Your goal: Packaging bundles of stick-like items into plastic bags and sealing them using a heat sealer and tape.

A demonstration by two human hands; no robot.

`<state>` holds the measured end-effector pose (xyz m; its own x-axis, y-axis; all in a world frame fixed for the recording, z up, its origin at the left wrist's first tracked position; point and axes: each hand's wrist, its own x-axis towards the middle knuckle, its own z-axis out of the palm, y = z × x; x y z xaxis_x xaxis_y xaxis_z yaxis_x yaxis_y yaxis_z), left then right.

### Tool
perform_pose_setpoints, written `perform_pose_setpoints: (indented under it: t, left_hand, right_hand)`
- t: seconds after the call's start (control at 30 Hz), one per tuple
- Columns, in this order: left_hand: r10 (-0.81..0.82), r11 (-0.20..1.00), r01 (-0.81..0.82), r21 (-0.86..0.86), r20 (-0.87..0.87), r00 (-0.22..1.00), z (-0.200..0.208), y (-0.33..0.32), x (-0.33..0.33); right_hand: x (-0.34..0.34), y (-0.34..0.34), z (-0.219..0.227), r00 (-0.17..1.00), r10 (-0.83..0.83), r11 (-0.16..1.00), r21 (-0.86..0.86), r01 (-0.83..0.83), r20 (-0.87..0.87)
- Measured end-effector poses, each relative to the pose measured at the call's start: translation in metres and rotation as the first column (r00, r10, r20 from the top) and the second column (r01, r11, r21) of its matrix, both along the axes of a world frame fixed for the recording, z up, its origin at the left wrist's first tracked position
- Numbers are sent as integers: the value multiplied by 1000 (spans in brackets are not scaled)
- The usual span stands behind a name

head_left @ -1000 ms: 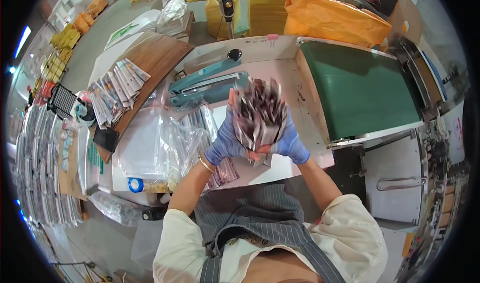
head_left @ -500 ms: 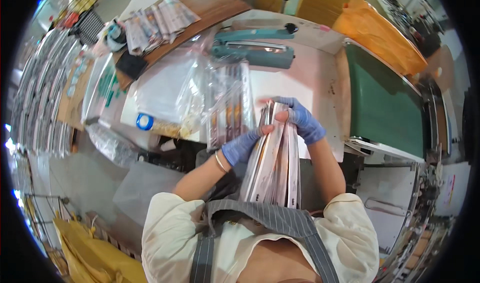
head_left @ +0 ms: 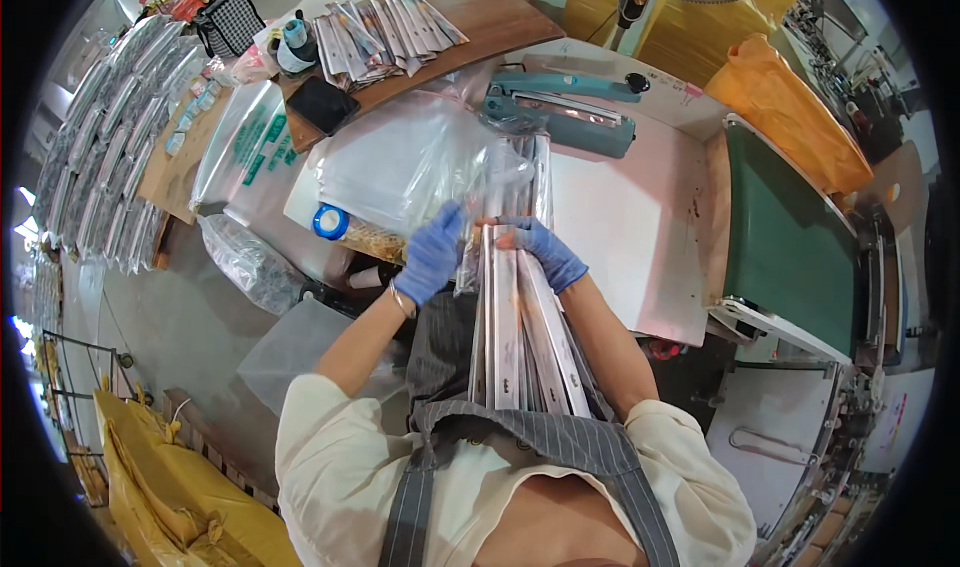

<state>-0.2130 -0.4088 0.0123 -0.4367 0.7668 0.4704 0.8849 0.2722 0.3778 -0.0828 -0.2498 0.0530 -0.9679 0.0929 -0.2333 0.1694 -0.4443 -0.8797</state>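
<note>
A person's right hand (head_left: 540, 252), in a blue glove, is clamped on the upper end of a bundle of long, slim packets (head_left: 508, 332), which slants down from the near edge of the bench (head_left: 640, 247) toward the striped apron (head_left: 560, 432), its lower ends fanned apart. The left hand (head_left: 432, 257), also gloved, is just beside the bundle, near the clear plastic bags (head_left: 370, 172); whether it grips anything, I cannot tell. A teal heat sealer (head_left: 590, 127) lies farther back. Outer packets could slide out and drop — only one hand clearly holds them, and only at one end.
</note>
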Motion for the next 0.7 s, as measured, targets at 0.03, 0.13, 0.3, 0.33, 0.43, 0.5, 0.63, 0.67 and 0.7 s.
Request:
perform_pose_setpoints:
  t: [0.03, 0.13, 0.3, 0.33, 0.43, 0.5, 0.63, 0.67, 0.7]
  left_hand:
    - [-9, 1000, 7, -22, -78, 997, -4, -15, 5]
    - [-198, 977, 205, 58, -116, 973, 22, -37, 39]
    - [-159, 982, 173, 74, -167, 973, 11, -40, 59]
    - [-198, 965, 224, 134, -183, 963, 17, -24, 62]
    - [-322, 895, 373, 243, -226, 919, 29, 9, 71]
    - [-435, 846, 467, 256, -174, 883, 44, 25, 92]
    - [-712, 702, 698, 143, 111, 694, 40, 11, 133]
    - [-733, 680, 718, 151, 127, 668, 35, 4, 142]
    - [-752, 659, 735, 157, 142, 644, 31, 0, 148]
  right_hand:
    - [-9, -8, 2, 1000, 20, 999, 28, -20, -15]
    - [-28, -16, -32, 994, -3, 995, 101, 15, -113]
    - [-16, -11, -42, 983, -4, 996, -92, -13, -183]
    - [-5, -1, -49, 991, -11, 987, -160, -10, -134]
    - [61, -17, -13, 923, -343, 873, -421, 245, -173]
    - [113, -27, 0, 888, -457, 809, -442, 388, -57]
    - [206, -72, -17, 748, -637, 705, -252, 663, 185]
    - [221, -87, -4, 746, -598, 692, -280, 665, 293]
    - [241, -102, -26, 734, -594, 604, -419, 678, 330]
